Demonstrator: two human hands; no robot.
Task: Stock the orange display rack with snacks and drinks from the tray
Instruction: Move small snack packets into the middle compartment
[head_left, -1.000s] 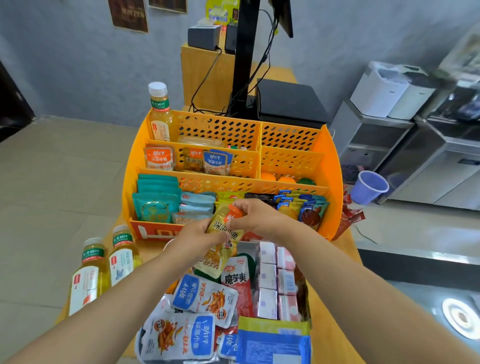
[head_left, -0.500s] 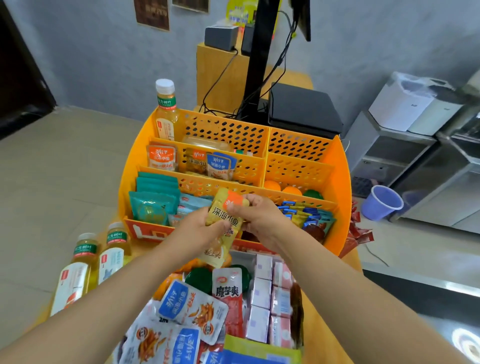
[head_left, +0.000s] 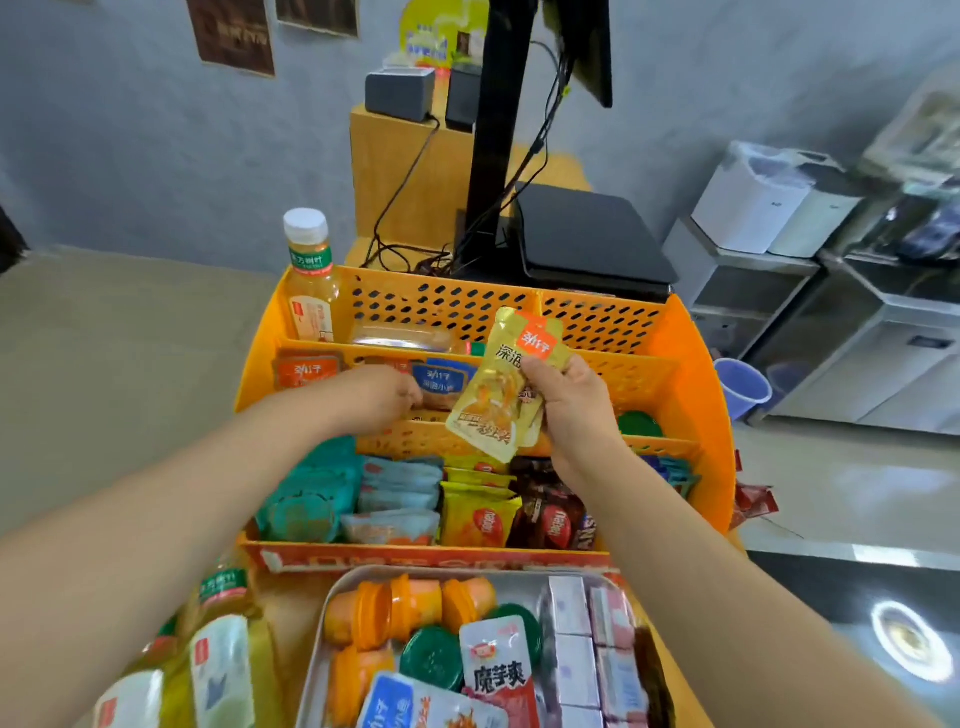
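Observation:
My right hand (head_left: 569, 402) grips a yellow fish-snack packet (head_left: 493, 395) by its upper half, over the middle tier of the orange display rack (head_left: 696, 395). My left hand (head_left: 382, 397) reaches into that tier with curled fingers against the blue packet (head_left: 441, 376) and orange packet (head_left: 306, 371) standing there; whether it holds one is hidden. A tea bottle (head_left: 311, 280) stands in the rack's back left corner. The front tier holds teal, pale blue, yellow and brown packets. The metal tray (head_left: 319, 629) below holds orange and green jelly cups, snack packets and small pink cartons.
Two tea bottles (head_left: 218, 660) stand on the table left of the tray. Behind the rack are a black monitor post (head_left: 493, 130) with cables and a black box (head_left: 587, 234). A purple cup (head_left: 743, 387) and red packets (head_left: 753, 501) lie at the rack's right.
My right hand lifted the yellow packet from above the tray up over the rack's middle tier. My left hand let go of it and moved into that tier. The view tilted down and closer.

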